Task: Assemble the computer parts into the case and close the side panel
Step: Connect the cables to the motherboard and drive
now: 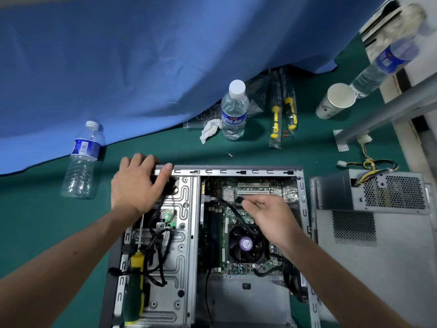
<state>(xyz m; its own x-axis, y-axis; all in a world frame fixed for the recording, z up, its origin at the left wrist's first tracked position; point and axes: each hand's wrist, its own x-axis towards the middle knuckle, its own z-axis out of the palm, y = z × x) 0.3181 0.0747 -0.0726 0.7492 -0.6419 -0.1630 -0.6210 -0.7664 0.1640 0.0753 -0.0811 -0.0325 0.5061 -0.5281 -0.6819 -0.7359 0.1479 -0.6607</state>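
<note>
With my left hand (136,185) gripping the far rim of the open case (236,172), my right hand (267,213) pinches a black cable connector (238,200) over the motherboard (250,209); next, I judge, comes seating it squarely in its socket.

The left hand (136,185) lay flat, fingers curled over an edge; the right hand (267,214) pinched something between thumb and fingertips.
</note>
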